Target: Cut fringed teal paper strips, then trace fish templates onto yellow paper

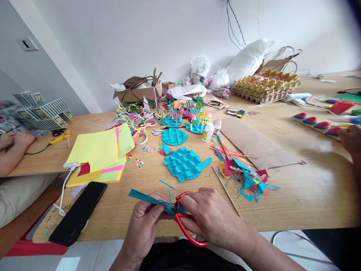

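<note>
My left hand (146,220) pinches a folded strip of blue paper (143,196) between thumb and fingers, its long end sticking out to the left. In my right hand (210,214) is a pair of red-handled scissors (182,226), the fingers through the loops. Its blades meet the paper right beside my left thumb, and thin blue slivers curl up there. Just beyond my hands lies a woven blue paper shape (184,164) with a tab at its right. Behind it sits a smaller rounded blue woven piece (174,136).
Blue and coloured paper scraps (251,180) and a thin wooden stick (227,192) lie to the right. Glue bottles (208,131) stand beside a cardboard sheet (256,145). At left are yellow paper sheets (93,145) and a black phone (79,212). Other people's hands (351,139) show at both sides.
</note>
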The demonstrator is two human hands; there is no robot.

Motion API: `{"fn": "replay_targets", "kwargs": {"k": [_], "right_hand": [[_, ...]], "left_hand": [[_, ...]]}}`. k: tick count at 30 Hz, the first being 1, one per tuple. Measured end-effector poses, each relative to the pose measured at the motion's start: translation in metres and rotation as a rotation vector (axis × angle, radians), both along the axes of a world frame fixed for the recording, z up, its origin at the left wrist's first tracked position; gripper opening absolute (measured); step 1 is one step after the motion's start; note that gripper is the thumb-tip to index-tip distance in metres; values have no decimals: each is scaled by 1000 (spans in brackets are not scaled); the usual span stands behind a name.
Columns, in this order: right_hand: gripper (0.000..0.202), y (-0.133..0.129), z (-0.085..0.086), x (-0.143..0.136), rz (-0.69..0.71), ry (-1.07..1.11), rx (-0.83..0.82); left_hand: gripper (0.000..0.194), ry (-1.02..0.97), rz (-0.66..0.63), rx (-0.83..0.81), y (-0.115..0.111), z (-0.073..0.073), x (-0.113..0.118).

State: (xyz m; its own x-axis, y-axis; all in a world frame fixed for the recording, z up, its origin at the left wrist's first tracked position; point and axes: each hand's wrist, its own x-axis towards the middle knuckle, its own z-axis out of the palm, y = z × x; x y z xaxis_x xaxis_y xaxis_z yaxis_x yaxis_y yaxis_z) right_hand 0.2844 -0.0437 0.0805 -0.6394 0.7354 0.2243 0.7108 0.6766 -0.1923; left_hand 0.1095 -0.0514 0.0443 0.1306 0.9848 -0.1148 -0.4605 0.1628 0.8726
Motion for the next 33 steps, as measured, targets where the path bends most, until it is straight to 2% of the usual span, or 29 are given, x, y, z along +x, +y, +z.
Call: {"fn": "replay_targets", "kwargs": {"k": [7,13,17,21,24,27,30,33], "right_hand": [[22,0,-2,-2,7,-52,6],[16,1,1,1,-65,-20,-112],[14,-3,2,21,-125,97,-228],[21,-12,5,32,-195,373,-347],[21,-20,11,26,-187,528,-323],[13,-23,11,25,-171,564,-286],[14,-22,-3,40,-320,507,-297],[22,-21,-18,62,-594,525,-244]], "left_hand": [[4,-3,-23,-4,-1,0,-1],[11,13,51,-84,2,-2,-6],[15,27,128,-108,6,-1,-12],[13,50,135,-119,8,2,-11],[14,80,98,-120,9,4,-7],[16,103,116,-128,12,4,-5],[18,102,154,-134,14,6,-7],[17,102,139,-126,14,7,-9]]}}
